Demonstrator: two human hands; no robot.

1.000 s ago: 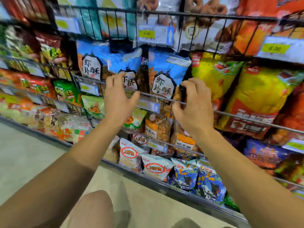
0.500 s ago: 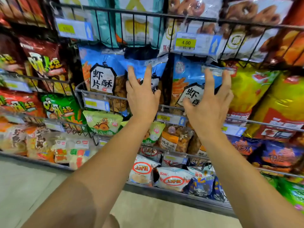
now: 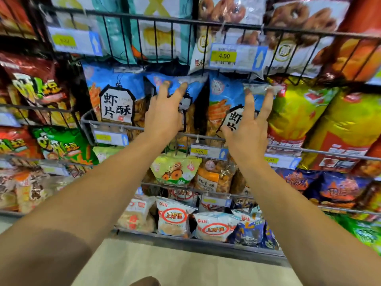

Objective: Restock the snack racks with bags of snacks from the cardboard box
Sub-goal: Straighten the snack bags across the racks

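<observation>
Three blue snack bags standing upright in one wire rack (image 3: 115, 123), behind its front rail. Each bag blue at the top, with orange shrimp-stick pictures lower down and a white lantern-shaped label bearing black Chinese characters. Left blue bag (image 3: 115, 93) untouched, label fully readable. Middle blue bag (image 3: 175, 87) under the left hand (image 3: 165, 114): palm flat against its front, fingers (image 3: 182, 90) straight and spread apart, tips reaching up near the crimped top seal. Right blue bag (image 3: 224, 100) under the right hand (image 3: 245, 133): fingers likewise straight and splayed, two long ones stretched up to the pale, silvery top edge of the bag, tips seemingly touching that seal, though blur there leaves the contact uncertain. Neither hand curled round anything. Both forearms stretched forward from the bottom corners of the view.

Just right of the blue bags, yellow-and-red bags (image 3: 296, 112) leaning in the neighbouring slot. Above, an upper wire rack (image 3: 185, 21) with ring-snack bags (image 3: 231, 15) and a yellow price tag (image 3: 224, 56) reading 4.00. Below the hands, a light green bag (image 3: 175, 170) and, lower still, white Oishi bags (image 3: 173, 217). Far left, red and green bags (image 3: 61, 145) in their own racks. Cardboard box out of sight.
</observation>
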